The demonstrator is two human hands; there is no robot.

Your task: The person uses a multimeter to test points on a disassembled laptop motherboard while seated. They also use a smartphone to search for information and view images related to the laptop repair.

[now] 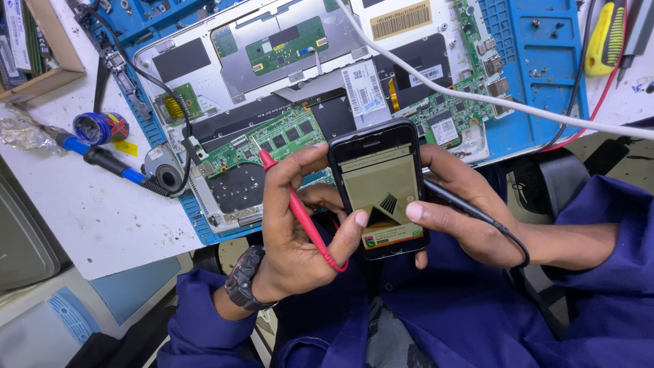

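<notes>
a black smartphone is gripped between the left hand and the right hand, thumbs pressed on its lit screen, above the lap. a red probe is pinched under the left fingers, a black probe under the right. either probe could slip or be dragged onto the opened laptop on the blue mat, since both hands are doubly loaded.

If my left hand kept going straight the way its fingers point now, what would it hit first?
The left hand points up and right, and its fingers already touch the smartphone. Past it, probably the opened laptop's circuit board, though depth is unclear.
</notes>
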